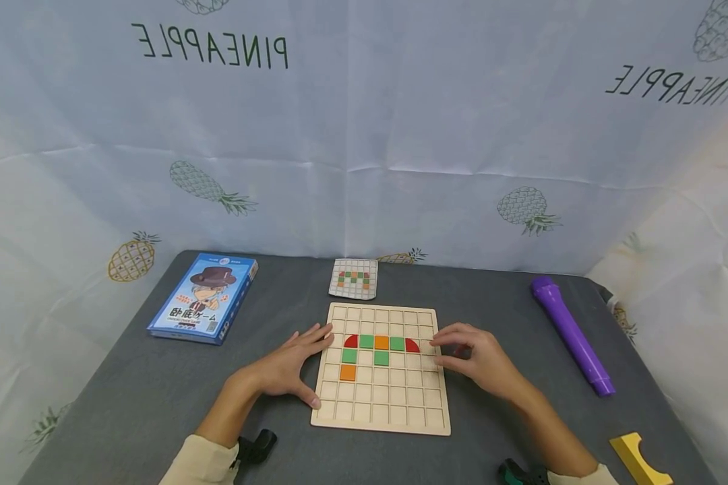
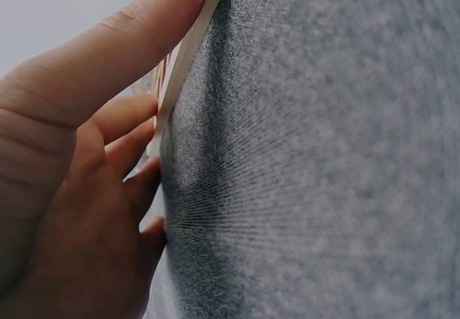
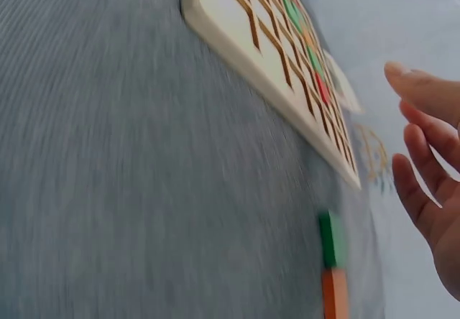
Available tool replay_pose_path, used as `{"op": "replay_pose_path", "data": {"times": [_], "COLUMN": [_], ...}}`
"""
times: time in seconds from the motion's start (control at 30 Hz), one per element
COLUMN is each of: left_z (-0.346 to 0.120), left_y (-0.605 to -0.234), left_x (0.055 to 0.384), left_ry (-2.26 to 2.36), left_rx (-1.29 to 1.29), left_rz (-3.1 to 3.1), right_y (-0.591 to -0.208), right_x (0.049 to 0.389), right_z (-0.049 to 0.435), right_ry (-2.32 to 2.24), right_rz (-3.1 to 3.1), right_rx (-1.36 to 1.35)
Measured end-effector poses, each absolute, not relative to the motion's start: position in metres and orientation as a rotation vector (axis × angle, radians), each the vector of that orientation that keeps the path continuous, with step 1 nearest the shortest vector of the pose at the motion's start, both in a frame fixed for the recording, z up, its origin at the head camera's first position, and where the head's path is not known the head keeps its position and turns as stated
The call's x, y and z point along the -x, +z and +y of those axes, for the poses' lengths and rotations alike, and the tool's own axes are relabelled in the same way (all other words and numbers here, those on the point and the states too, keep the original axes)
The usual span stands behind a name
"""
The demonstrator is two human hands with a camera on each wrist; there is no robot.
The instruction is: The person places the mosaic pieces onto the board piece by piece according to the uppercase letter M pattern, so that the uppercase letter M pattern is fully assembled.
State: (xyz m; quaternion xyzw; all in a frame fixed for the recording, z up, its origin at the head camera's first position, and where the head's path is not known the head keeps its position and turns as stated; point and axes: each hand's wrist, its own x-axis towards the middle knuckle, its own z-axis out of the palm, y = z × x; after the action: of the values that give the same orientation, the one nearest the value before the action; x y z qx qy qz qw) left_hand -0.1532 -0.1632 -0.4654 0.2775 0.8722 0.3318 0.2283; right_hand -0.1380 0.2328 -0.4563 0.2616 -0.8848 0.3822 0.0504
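A square wooden grid board [image 1: 400, 397] lies on the dark table, with red, green and orange pieces set in its upper rows. My left hand [image 1: 288, 367] is spread along its left side; in the left wrist view the thumb [image 2: 136, 39] and fingertips touch the board's edge [image 2: 188, 57]. At the right edge hovers my right hand [image 1: 479, 357], thumb and fingers apart, with nothing seen between them. In the right wrist view a green block [image 3: 330, 240] and an orange block [image 3: 335, 294] stand beside the board; the right hand hides them in the head view.
A small card [image 1: 353, 286] with a coloured grid pattern lies behind the board. To the left is a blue game box [image 1: 203, 296]. A purple tube [image 1: 573, 337] and a yellow arched block [image 1: 640, 459] lie on the right. A pineapple-print curtain [image 1: 364, 135] hangs behind the table.
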Motion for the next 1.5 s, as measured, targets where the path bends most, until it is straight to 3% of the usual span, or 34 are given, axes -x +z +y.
{"op": "replay_pose_path", "data": {"times": [0.43, 1.5], "left_z": [-0.163, -0.163], "left_y": [-0.465, -0.466], "left_x": [0.152, 0.153], "left_ry": [0.916, 0.904], "left_rx": [-0.752, -0.759], "left_rz": [2.406, 2.418], "right_y": [-0.457, -0.484], "right_x": [0.124, 0.122], "right_z": [0.282, 0.300], "right_ry": [1.007, 1.142], "right_rz": [-2.720, -2.879], "right_rx": [-0.681, -0.654]}}
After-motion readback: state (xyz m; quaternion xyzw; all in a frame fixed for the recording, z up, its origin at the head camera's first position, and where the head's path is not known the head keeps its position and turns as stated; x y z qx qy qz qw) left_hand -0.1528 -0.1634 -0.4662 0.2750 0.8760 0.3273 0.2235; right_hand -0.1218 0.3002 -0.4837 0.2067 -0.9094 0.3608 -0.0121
